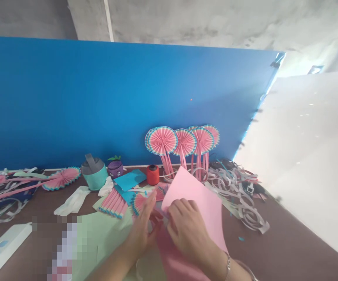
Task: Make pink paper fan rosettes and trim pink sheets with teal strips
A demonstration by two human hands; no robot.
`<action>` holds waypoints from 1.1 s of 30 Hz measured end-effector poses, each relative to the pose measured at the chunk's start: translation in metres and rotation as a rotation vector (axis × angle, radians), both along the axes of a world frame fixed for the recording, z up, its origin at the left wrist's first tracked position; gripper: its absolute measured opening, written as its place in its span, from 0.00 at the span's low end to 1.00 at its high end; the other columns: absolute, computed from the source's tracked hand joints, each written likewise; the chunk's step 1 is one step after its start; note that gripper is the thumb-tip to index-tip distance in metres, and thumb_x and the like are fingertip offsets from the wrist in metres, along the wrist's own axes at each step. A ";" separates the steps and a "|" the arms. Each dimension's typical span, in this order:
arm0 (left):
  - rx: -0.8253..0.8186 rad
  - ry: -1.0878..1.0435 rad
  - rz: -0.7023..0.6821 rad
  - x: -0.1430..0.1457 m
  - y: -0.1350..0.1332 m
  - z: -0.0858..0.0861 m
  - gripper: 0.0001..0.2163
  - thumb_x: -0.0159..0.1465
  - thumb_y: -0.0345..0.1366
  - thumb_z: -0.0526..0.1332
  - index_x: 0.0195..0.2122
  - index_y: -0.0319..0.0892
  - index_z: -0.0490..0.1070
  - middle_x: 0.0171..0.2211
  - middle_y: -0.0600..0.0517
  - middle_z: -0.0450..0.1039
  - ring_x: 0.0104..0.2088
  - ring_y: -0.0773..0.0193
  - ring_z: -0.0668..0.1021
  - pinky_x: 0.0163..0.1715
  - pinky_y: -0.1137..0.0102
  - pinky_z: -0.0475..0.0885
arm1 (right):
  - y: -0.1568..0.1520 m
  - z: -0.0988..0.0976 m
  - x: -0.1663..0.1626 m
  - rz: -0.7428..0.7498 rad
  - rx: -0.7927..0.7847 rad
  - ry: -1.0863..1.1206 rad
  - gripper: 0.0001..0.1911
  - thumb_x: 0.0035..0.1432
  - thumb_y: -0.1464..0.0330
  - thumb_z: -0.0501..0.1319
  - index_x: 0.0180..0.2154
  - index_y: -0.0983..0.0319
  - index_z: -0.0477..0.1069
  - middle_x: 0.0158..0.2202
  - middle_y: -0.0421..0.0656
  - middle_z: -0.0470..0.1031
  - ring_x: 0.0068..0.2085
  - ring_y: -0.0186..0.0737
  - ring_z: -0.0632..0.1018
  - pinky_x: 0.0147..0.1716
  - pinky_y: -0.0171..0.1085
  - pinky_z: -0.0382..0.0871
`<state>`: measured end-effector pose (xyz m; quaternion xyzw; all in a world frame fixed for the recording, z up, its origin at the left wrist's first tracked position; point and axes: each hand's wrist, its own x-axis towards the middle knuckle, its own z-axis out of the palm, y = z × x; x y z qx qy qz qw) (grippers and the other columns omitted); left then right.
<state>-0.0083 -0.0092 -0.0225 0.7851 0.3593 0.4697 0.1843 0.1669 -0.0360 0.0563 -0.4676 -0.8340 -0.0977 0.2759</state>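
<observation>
A pink paper sheet [195,191] stands tilted up off the brown table [288,242], its near part folded over. My right hand [186,228] lies on the sheet's lower part with its fingers curled onto the paper's left edge. My left hand [141,230] is beside it, fingers stretched forward and pressed against the same edge. A folded pink-and-blue pleated strip [113,203] and a half-open paper fan [139,202] lie just beyond my left hand.
Several finished pink fans on sticks [183,146] lean on the blue partition [98,101]. A teal tape roll [94,173], purple toy [115,168], orange thread spool [152,174], white glove [73,201], green paper [98,234] and curled paper scraps [239,187] surround the work spot.
</observation>
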 end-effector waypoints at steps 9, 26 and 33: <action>0.077 0.027 0.105 -0.010 0.012 0.009 0.12 0.61 0.25 0.53 0.38 0.44 0.73 0.40 0.48 0.78 0.43 0.61 0.79 0.44 0.66 0.75 | 0.020 -0.024 0.017 -0.010 -0.151 -0.122 0.08 0.52 0.79 0.58 0.32 0.61 0.68 0.32 0.41 0.70 0.34 0.41 0.66 0.33 0.40 0.51; -0.237 0.743 0.108 0.000 -0.001 0.041 0.06 0.60 0.25 0.56 0.30 0.42 0.69 0.33 0.51 0.72 0.40 0.58 0.71 0.38 0.66 0.65 | 0.024 -0.058 0.068 0.111 -0.382 -0.075 0.09 0.56 0.79 0.54 0.30 0.63 0.69 0.31 0.42 0.70 0.34 0.38 0.69 0.35 0.36 0.59; -0.193 0.753 0.073 -0.010 -0.012 0.041 0.09 0.62 0.23 0.53 0.28 0.41 0.68 0.33 0.51 0.71 0.37 0.59 0.71 0.37 0.65 0.64 | 0.026 -0.049 0.077 0.130 -0.481 0.033 0.07 0.52 0.79 0.57 0.27 0.63 0.70 0.30 0.41 0.71 0.35 0.38 0.70 0.36 0.35 0.62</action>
